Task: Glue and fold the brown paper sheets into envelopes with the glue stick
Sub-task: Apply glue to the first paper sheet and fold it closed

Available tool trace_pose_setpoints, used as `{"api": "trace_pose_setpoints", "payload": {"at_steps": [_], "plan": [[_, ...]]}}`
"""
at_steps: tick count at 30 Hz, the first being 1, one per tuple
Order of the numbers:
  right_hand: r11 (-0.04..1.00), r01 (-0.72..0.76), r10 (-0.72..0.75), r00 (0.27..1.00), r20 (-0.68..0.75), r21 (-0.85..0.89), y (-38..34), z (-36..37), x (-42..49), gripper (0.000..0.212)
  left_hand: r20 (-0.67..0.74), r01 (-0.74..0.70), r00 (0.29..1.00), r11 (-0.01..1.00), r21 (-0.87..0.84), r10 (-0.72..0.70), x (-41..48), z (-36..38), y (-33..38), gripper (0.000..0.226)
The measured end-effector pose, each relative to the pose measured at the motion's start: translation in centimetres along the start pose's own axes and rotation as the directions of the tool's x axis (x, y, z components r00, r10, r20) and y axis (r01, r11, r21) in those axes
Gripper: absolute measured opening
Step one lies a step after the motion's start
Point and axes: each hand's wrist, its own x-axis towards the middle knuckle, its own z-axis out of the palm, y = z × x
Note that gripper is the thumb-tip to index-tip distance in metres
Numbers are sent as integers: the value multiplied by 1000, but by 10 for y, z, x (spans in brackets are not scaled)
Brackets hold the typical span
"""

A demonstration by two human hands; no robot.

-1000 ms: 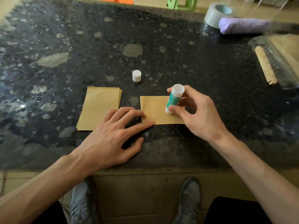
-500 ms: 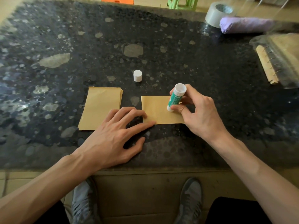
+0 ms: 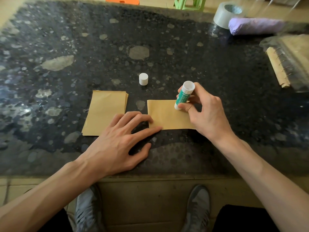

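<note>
The glue stick (image 3: 184,95) has slid away from the person along the single brown paper sheet (image 3: 165,116) since a second ago, its lower end now close to the sheet's far edge, while the left hand (image 3: 120,144) has stayed where it was. The right hand (image 3: 205,114) grips the stick with thumb and curled fingers round its lower half, holding it tilted, white base up and away from the person, the glue end down on the right part of the sheet. That hand covers the sheet's right side, so the right edge is hidden. The left hand lies flat on the bench (image 3: 66,39) with fingers straight and spread, gripping nothing; its index and middle fingertips press on the near left corner and left edge of the sheet. The back of its fingers also overlaps the near right corner of a stack of brown sheets (image 3: 105,113), which lies just left of the single sheet with a narrow strip of bench between them. The white cap (image 3: 143,79) stands upright beyond that gap, apart from both hands. At the far right are a tape roll (image 3: 224,14), a purple bundle (image 3: 254,27) and a spiral-bound pad (image 3: 277,67)
</note>
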Motion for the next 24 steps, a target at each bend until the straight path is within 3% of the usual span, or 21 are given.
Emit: {"api": "trace_pose_setpoints", "payload": {"at_steps": [24], "plan": [[999, -14, 18, 996, -87, 43, 4, 2, 8, 32, -13, -5, 1000, 1000, -6, 5, 0, 0, 0, 52]]}}
